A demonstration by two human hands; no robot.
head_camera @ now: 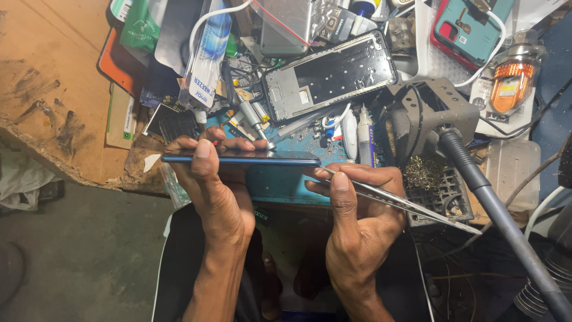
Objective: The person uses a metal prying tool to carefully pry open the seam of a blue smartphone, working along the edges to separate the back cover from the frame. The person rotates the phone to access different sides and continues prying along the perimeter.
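Seen from the head camera, both forearms rise from the bottom of the frame over a crowded repair bench. The left hand (pixel 208 179) is raised with its wrist straight, thumb laid across the near face and fingers curled over the far edge of a slim blue phone (pixel 241 158), which it clasps edge-on and level above the blue work mat (pixel 280 179). The right hand (pixel 357 209) sits just beside it, fingers closed in a pinch around metal tweezers (pixel 405 203), whose fine tips meet the phone's right end while the long handle runs back toward the lower right. Behind the hands lie a bare phone frame (pixel 330 74), a grey soldering-iron holder (pixel 426 110) with a tuft of brass wool (pixel 420 173), a teal phone case (pixel 468 27) and a small orange lamp (pixel 512 83). The phone's screen side cannot be made out from this edge-on angle, the tweezer tips are partly lost against the phone's end, and the person's lap is in deep shadow.
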